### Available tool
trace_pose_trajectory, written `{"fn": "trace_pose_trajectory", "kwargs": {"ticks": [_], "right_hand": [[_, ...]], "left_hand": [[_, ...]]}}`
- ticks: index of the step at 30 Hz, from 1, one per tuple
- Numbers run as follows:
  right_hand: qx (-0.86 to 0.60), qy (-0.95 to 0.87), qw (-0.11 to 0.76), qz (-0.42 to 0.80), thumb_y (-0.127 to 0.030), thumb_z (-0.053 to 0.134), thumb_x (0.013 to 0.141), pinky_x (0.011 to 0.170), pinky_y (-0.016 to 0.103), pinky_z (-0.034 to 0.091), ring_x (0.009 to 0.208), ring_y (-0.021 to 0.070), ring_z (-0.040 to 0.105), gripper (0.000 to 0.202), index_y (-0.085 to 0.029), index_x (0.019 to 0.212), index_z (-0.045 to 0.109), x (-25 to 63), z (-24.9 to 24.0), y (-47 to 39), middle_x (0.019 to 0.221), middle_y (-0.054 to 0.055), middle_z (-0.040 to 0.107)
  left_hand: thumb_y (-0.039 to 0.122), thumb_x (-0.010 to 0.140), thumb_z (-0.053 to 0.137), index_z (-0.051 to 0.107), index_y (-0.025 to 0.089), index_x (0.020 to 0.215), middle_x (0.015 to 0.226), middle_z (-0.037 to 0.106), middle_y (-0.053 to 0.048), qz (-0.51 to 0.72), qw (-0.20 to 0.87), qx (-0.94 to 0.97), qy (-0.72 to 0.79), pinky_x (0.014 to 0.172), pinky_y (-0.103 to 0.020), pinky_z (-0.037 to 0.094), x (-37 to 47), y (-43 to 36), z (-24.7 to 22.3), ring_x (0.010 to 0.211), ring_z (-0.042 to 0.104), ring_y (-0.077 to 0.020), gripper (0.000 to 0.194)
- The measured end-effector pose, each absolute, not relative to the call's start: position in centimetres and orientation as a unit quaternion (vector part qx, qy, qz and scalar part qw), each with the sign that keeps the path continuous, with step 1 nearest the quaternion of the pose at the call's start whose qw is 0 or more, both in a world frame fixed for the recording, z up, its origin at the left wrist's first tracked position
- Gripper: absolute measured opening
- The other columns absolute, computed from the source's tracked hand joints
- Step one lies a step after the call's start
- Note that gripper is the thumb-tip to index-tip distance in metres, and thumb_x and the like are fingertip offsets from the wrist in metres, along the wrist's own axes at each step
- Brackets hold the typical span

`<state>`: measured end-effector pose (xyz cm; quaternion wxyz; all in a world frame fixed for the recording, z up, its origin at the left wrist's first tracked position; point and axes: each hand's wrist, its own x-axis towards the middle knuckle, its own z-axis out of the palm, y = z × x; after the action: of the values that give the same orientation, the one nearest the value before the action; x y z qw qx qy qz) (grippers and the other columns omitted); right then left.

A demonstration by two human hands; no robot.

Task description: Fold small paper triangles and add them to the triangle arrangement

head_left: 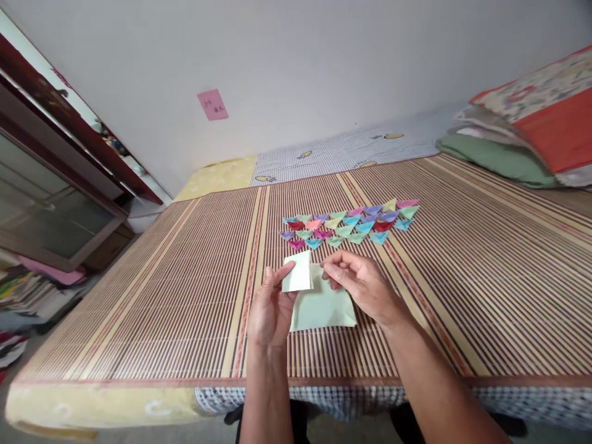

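Note:
A small pale green folded paper (pixel 297 272) is held up in my left hand (pixel 272 305), the fingers behind it and one finger across its front. Beside it, my right hand (pixel 358 280) has thumb and fingertips pinched together near the paper's right side; whether anything is between them I cannot make out. Below both hands a larger pale green sheet or pad of paper (pixel 324 308) lies on the bamboo mat (pixel 185 296). Just beyond the hands, several small folded paper boats (pixel 345 229) in many colours stand in rows.
Folded bedding and a pillow (pixel 555 117) are piled at the far right. A pink note (pixel 213 105) is stuck on the wall (pixel 324 55). Patterned cloth (pixel 337 145) shows beyond the mat's far edge. At the left stands a glass-panelled cabinet (pixel 46 191).

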<state>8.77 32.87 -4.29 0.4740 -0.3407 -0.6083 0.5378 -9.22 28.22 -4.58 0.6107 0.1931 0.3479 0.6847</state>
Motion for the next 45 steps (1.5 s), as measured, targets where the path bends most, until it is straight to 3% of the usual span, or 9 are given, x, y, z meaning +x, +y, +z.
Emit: {"fn": "trace_pose_trajectory", "kwargs": {"ticks": [5,12,25,33,37,45], "right_hand": [[-0.354,-0.643,0.515,0.443,-0.028,0.07,0.092,0.072,0.031,0.055,0.08,0.0179,0.068,0.014,-0.02,0.104,0.071,8.5,-3.1,32.0,0.092,0.005,0.073],[-0.307,-0.761,0.489,0.297,-0.008,0.062,0.09,0.102,0.044,0.052,0.115,0.024,0.064,0.028,-0.026,0.107,0.074,8.8,-1.5,31.1,0.117,0.006,0.067],[-0.306,-0.803,0.44,0.262,-0.004,0.068,0.083,0.102,0.05,0.049,0.115,0.0267,0.061,0.028,-0.026,0.1,0.075,9.1,-1.3,31.1,0.114,0.005,0.07],[-0.3,-0.807,0.436,0.263,-0.001,0.068,0.082,0.102,0.049,0.047,0.114,0.0259,0.061,0.029,-0.024,0.099,0.073,9.1,-1.3,31.2,0.111,0.005,0.07],[-0.303,-0.805,0.435,0.264,-0.004,0.067,0.085,0.099,0.047,0.049,0.111,0.0258,0.062,0.023,-0.024,0.095,0.073,9.1,-1.3,31.2,0.109,0.005,0.07],[-0.303,-0.797,0.426,0.304,-0.006,0.063,0.092,0.098,0.045,0.049,0.109,0.025,0.063,0.022,-0.024,0.097,0.073,9.3,-2.0,31.5,0.109,0.005,0.071]], "left_hand": [[0.048,0.081,0.083,0.085,0.009,0.093,0.101,0.08,-0.02,0.664,0.654,0.159,0.326,0.084,-0.035,0.06,-9.3,28.3,-5.0,0.088,0.075,-0.0245,0.041],[0.046,0.084,0.081,0.084,0.005,0.092,0.105,0.08,-0.021,0.65,0.672,0.152,0.32,0.088,-0.034,0.059,-9.0,28.4,-5.4,0.093,0.074,-0.0253,0.041],[0.043,0.086,0.081,0.083,0.006,0.088,0.093,0.08,-0.016,0.642,0.678,0.143,0.327,0.079,-0.027,0.059,-8.6,28.6,-5.9,0.083,0.073,-0.0188,0.037],[0.037,0.088,0.079,0.082,0.004,0.088,0.089,0.08,-0.015,0.647,0.684,0.105,0.321,0.077,-0.028,0.059,-8.5,28.7,-5.8,0.082,0.073,-0.0201,0.033],[0.041,0.085,0.081,0.082,0.004,0.088,0.087,0.08,-0.016,0.636,0.684,0.138,0.329,0.074,-0.028,0.059,-8.3,28.6,-5.8,0.076,0.073,-0.019,0.038],[0.051,0.066,0.091,0.083,0.006,0.079,0.075,0.079,-0.016,0.646,0.605,0.223,0.409,0.071,-0.035,0.058,-7.6,28.3,-4.9,0.077,0.076,-0.0292,0.048]]}}
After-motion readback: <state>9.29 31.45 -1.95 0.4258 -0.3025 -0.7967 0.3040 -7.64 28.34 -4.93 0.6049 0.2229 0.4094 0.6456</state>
